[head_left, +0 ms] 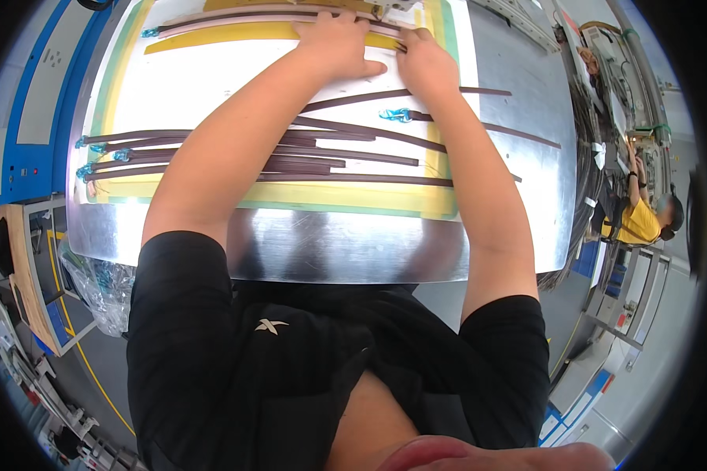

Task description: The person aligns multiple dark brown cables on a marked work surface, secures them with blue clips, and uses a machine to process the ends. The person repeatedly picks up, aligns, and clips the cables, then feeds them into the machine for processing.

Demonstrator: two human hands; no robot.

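My left hand (339, 45) lies flat, fingers spread, on a bundle of long dark brown strips (236, 17) at the far side of a white board (212, 78) with yellow and green borders. My right hand (426, 61) presses down right beside it, fingertips on the same strips; whether it pinches one I cannot tell. Nearer to me, several more dark brown strips (353, 155) lie across the board under my forearms, some with light blue clips (397, 115) at their ends.
The board rests on a shiny metal table (346, 247). A blue machine cabinet (31, 118) stands at the left. A clear plastic bag (98, 286) hangs below the table's left corner. A person in a yellow shirt (640, 216) sits at the right by benches with cables.
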